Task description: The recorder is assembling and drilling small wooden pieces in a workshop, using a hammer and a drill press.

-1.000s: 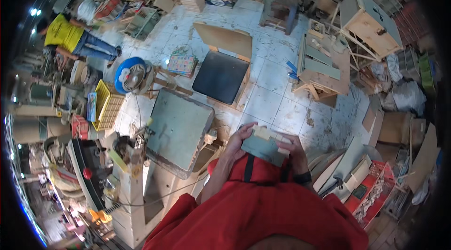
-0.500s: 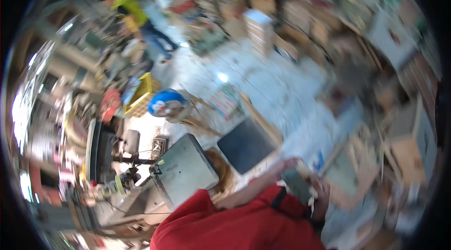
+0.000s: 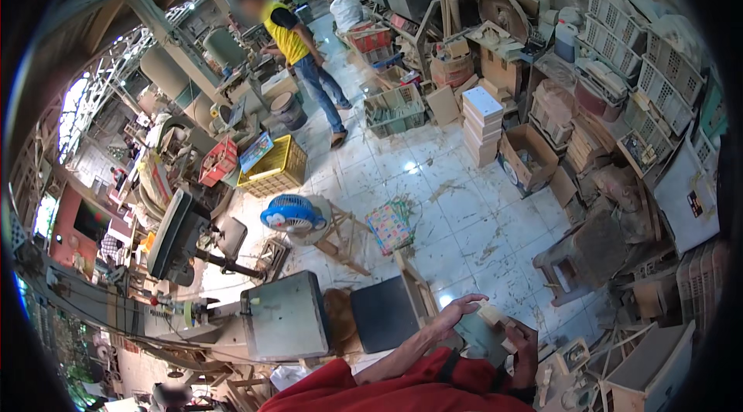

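A small pale wooden block [image 3: 491, 314] is held between my two hands, low in the view and right of centre. My left hand [image 3: 461, 310] reaches in from the left, with its fingertips closed on the block's upper end. On the other side my right hand [image 3: 523, 344] is curled, gripping the block's lower end; its fingers are partly hidden. Just beneath both hands shows a grey-green surface [image 3: 477, 335], whose kind I cannot make out. To the left of my left hand lies a dark flat board [image 3: 384, 314] beside a wooden strip.
A grey machine table [image 3: 286, 315] stands at my left. Further off are a blue fan [image 3: 292, 215] by a wooden stool, a yellow crate [image 3: 277, 168] and stacked white boxes [image 3: 482, 126]. A wooden box [image 3: 650, 369] sits at the lower right. A person [image 3: 298, 48] stands at the back.
The view has turned and steadied, so surroundings appear shifted and sharper. Both hands stay together around the wooden block. The person at the back now appears further right in the view.
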### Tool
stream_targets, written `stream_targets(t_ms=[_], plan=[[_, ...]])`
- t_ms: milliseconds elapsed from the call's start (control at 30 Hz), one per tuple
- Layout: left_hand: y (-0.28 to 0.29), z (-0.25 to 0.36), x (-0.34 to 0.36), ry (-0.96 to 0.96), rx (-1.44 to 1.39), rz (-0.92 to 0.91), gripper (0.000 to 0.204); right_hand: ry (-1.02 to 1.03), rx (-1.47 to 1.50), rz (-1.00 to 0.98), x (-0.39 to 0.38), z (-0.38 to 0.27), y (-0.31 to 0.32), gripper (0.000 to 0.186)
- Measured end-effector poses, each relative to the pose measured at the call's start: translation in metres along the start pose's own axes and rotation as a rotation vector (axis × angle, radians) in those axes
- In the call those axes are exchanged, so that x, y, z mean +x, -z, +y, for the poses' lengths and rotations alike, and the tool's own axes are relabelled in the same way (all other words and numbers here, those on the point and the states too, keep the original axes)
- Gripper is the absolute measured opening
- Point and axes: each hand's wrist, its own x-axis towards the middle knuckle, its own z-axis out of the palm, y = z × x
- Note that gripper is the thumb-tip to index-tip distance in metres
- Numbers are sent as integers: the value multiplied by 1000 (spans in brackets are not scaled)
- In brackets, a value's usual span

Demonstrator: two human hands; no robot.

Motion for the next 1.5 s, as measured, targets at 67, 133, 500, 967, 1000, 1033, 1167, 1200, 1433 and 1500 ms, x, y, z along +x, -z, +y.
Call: stream_targets(t_ms=[67, 133, 500, 967, 1000, 1033, 1167, 1200, 1433, 1500], plan=[[0, 21, 8, 67, -237, -70, 30, -14, -117, 56, 21, -19, -5, 46], [3, 36, 24, 92, -180, -12, 30, -40, 93, -97, 36, -43, -16, 43], [-8, 90, 133, -58, -534, 121, 36, -178, -309, -596, 221, -161, 2, 39], [48, 236, 249, -210, -463, 395, 34, 147, -316, -772, 413, -237, -102, 39], [57, 257, 254, -231, -481, 390, 34, 154, -338, -787, 430, -231, -115, 39], [64, 281, 256, -249, -479, 375, 35, 118, -253, -679, 447, -224, -130, 38], [112, 363, 267, -251, -500, 263, 39, -110, -134, -415, 510, -241, -199, 35], [123, 370, 273, -270, -525, 263, 39, -110, -163, -430, 518, -253, -219, 35], [197, 435, 319, -439, -633, 366, 42, -44, -333, -684, 606, -264, -302, 32], [218, 452, 328, -441, -674, 396, 42, 170, -365, -783, 629, -263, -324, 30]])
